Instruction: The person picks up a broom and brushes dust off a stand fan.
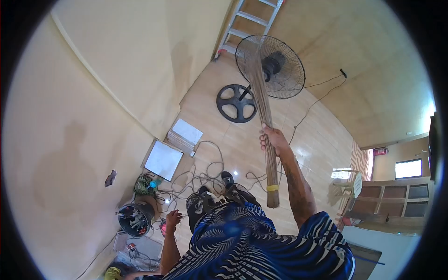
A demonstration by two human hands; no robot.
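My right hand (276, 140) is wrapped round a long stick broom (264, 107), whose bound butt end with a yellow band points back toward my body. The broom's thin far end overlaps the round wire cage of a black standing fan (284, 70); whether they touch is unclear. The fan's round base (236, 103) rests on the tiled floor. Low beside my left leg hangs my left hand (173, 218), its fingers partly bent and nothing clearly visible in them.
An aluminium ladder (252, 17) leans at the top. Stacked tiles (185, 131), a white square panel (163, 159) and a black bucket of tools (136, 218) stand along the left wall. Cords (215, 163) loop around my feet. A pale chair (357, 184) is at right.
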